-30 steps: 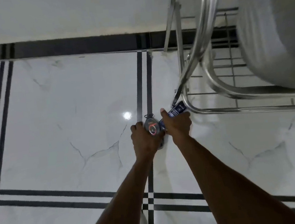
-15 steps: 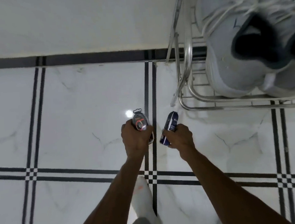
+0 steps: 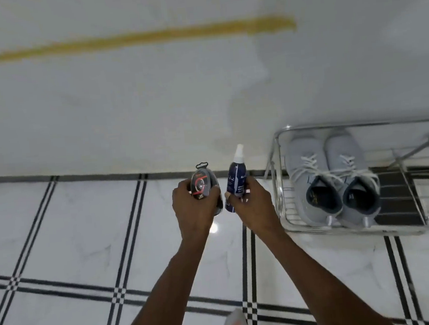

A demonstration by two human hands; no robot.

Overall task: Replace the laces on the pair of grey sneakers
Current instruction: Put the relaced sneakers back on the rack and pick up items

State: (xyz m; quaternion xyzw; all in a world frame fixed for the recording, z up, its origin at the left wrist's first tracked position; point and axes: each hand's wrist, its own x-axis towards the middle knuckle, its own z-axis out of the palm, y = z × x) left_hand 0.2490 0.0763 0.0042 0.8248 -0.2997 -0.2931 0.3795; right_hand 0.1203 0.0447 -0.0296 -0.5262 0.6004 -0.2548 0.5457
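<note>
Both hands have risen from the floor, left hand (image 3: 194, 210) gripping a dark oval pack (image 3: 202, 187), right hand (image 3: 253, 205) pinching a blue spray bottle (image 3: 236, 183), so relacing is unstarted and both must likely be set down before reaching the grey sneakers (image 3: 331, 178) at right.

grey sneakers (image 3: 331, 178) with white laces (image 3: 312, 166), navy bottle (image 3: 236, 183) (white cap), white floor (image 3: 71, 226) black-striped.

A home hallway: glossy marble floor tiles (image 3: 71, 226), a chrome shoe rack (image 3: 277, 182) against the wall (image 3: 125, 105).
</note>
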